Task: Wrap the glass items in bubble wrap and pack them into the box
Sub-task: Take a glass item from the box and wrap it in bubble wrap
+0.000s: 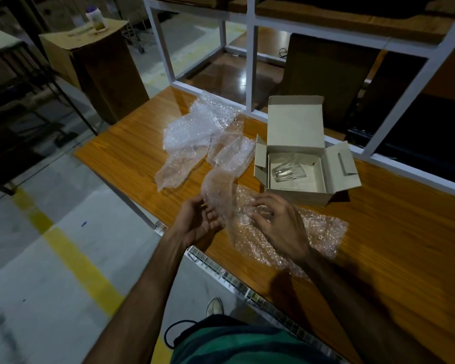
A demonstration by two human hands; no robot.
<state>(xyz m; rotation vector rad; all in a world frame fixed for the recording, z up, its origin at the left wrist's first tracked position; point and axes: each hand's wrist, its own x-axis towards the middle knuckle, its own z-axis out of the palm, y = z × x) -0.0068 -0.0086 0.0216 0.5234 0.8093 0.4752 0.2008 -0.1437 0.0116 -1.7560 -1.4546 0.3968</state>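
A small clear glass (244, 215) is held above a sheet of bubble wrap (318, 232) lying on the wooden table (121, 158). My right hand (279, 219) grips the glass from the right. My left hand (202, 219) is palm up with a raised flap of bubble wrap (218, 190) against its fingers. An open cardboard box (297, 135) stands behind, lid up, with another clear glass (286, 173) lying on its side inside.
Several loose bubble wrap pieces (195, 130) lie on the table left of the box. A white metal frame (250, 61) rises behind the table. A tall cardboard box (95, 64) with a bottle (96, 19) on it stands on the floor at the left.
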